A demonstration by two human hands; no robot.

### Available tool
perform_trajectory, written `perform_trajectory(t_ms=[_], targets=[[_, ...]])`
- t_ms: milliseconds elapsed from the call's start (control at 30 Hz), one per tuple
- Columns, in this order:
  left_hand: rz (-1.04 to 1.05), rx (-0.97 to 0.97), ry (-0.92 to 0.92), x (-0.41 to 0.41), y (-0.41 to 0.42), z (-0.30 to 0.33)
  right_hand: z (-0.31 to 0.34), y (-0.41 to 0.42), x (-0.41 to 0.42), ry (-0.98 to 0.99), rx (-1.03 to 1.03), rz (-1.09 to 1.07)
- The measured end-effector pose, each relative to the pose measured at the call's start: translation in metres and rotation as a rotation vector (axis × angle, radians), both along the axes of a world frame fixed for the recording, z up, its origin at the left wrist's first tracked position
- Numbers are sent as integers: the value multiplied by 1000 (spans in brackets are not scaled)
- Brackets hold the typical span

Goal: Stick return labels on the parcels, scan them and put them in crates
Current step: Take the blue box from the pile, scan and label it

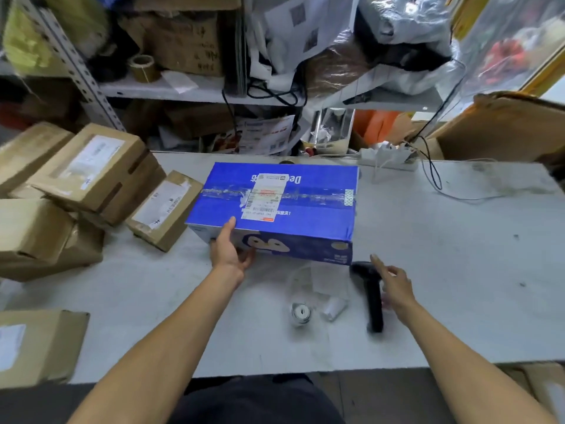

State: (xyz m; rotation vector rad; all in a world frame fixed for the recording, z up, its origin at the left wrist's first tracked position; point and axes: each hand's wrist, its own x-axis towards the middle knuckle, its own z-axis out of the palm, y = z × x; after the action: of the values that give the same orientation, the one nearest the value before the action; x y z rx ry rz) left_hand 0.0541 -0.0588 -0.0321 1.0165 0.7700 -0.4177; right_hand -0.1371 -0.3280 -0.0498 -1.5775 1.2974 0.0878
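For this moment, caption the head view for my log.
Left hand grips blue box; right hand hovers open over scanner.

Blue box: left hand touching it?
Touching. The head view shows the left hand at the blue box's near left corner, thumb lying on its top face, fingers at the front side.

One blue parcel (275, 203), perhaps six brown parcels (94, 172)

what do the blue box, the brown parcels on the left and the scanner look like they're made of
Blue box: likely printed cardboard with a slight sheen; folded edges, clear tape along the top seam.
Brown parcels: plain matte corrugated cardboard, going by the kraft colour and taped flaps.
Scanner: probably black moulded plastic, fairly matte; blur leaves the finish unclear.
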Motion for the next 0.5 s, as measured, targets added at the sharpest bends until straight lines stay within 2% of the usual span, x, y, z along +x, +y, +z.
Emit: perform_trajectory(t_ms=[67, 133, 200, 367, 500], targets=[[-5, 32, 3, 4, 0, 4, -7, 8, -10, 37, 80, 159], [-8, 65, -3, 8, 2, 7, -16, 11, -13, 99, 29, 244], [-23, 118, -25, 11, 4, 12, -21, 12, -9, 128, -36, 220], [-81, 226, -179, 27, 16, 30, 2, 7, 8, 34, 85, 44], [-199, 344, -361, 55, 33, 48, 41, -16, 25, -96, 14, 111]])
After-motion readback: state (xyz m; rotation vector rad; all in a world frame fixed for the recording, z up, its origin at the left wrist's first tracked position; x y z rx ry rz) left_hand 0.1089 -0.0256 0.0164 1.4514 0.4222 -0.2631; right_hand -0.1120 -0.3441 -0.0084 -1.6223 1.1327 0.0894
